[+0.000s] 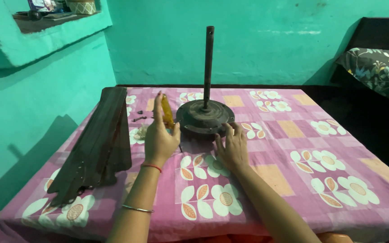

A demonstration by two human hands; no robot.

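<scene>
A round dark metal fan motor (205,118) with an upright rod (209,63) stands in the middle of the table. My right hand (232,147) rests on the cloth with its fingers touching the motor's near rim. My left hand (159,137) is raised just left of the motor and is closed around a screwdriver with a yellow handle (167,114), which points up and away.
A stack of dark fan blades (97,144) lies along the table's left side. Small screws (139,119) sit near them. The table wears a pink floral cloth (302,153). A wall shelf (55,20) is at upper left, a bed (379,63) at right.
</scene>
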